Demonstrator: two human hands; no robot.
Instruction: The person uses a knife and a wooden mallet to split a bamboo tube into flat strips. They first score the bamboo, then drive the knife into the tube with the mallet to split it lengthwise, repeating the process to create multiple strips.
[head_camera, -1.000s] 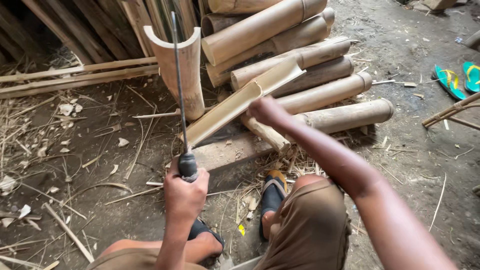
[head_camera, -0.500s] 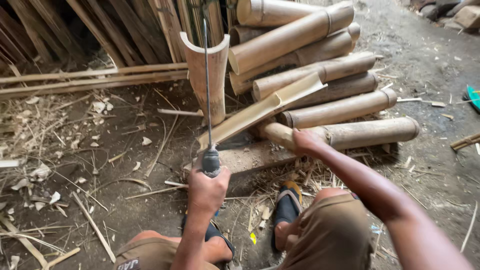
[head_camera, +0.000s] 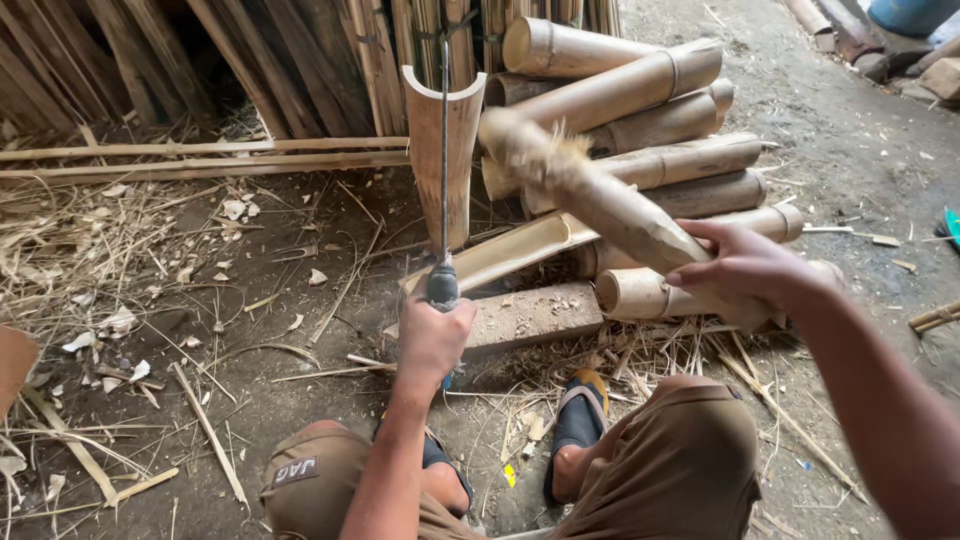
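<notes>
My left hand (head_camera: 432, 335) grips the dark handle of a long thin blade (head_camera: 444, 150). The blade stands edge-on, and its upper end rests in the top rim of an upright half-round bamboo piece (head_camera: 466, 160). My right hand (head_camera: 745, 265) is closed around a thick bamboo club (head_camera: 590, 195), which it holds raised and tilted toward the upright piece. The club's frayed far end is blurred. A split bamboo half (head_camera: 510, 255) lies slanted behind the knife handle, over a flat wooden block (head_camera: 530, 315).
A stack of round bamboo sections (head_camera: 650, 95) lies behind and to the right. Long bamboo slats (head_camera: 200, 160) lie across the left, with upright canes behind them. Chips and splinters litter the dirt floor (head_camera: 230, 300). My sandalled foot (head_camera: 580, 410) is under the block's edge.
My right hand has left the bamboo by the stack and now holds a club raised in the air. My left hand still keeps the blade on the upright piece.
</notes>
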